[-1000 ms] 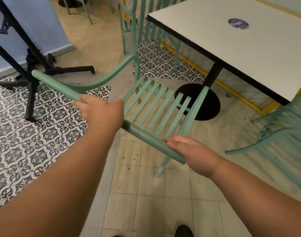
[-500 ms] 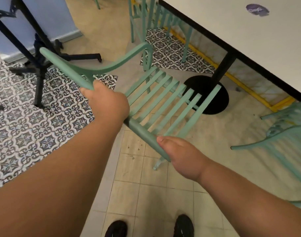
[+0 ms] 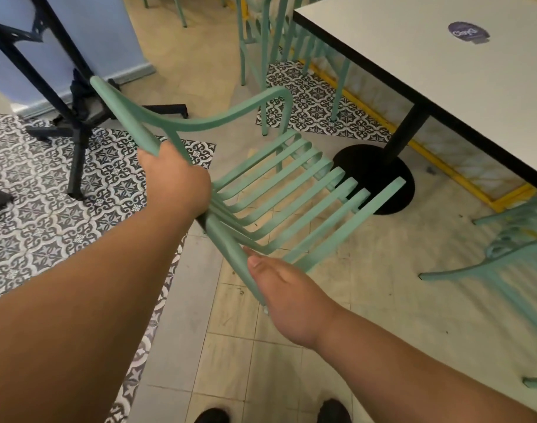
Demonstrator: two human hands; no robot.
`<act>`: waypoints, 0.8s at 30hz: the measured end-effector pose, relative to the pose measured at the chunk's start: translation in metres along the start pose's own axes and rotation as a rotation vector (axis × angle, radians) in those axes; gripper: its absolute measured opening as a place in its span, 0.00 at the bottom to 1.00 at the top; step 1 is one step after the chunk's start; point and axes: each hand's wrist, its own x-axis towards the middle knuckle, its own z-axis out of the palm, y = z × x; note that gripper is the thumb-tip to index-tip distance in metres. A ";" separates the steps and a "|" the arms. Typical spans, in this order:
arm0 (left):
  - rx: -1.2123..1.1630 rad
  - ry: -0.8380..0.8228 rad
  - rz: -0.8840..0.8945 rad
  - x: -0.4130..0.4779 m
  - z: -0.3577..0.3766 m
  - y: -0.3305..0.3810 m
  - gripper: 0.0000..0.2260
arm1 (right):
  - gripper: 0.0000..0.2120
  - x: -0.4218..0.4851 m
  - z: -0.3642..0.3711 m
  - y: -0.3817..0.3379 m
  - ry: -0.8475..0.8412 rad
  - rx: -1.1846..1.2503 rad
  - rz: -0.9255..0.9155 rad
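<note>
Tiled floor (image 3: pixel 398 300): table (image 3: pixel 444 87) and second chair (image 3: pixel 511 261) flank the held chair (image 3: pixel 279 190).

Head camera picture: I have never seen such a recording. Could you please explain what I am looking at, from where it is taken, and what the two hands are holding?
There is no machine here. A person wears one wide-angle camera on the head, so the picture looks forward and down along both bare arms. The black shoes at the bottom edge are the person's own.

The left hand and the right hand both grip the top rail of a mint-green slatted armchair. I cannot tell whether its legs touch the tiled floor.

To the right stands a white table on a black round base. Only a round purple sticker lies on it. A second green chair is at the right edge, and a black stand at the upper left.
</note>
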 end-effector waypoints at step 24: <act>-0.041 -0.002 0.034 0.032 0.015 0.012 0.15 | 0.20 0.103 -0.084 0.104 0.157 -0.798 0.112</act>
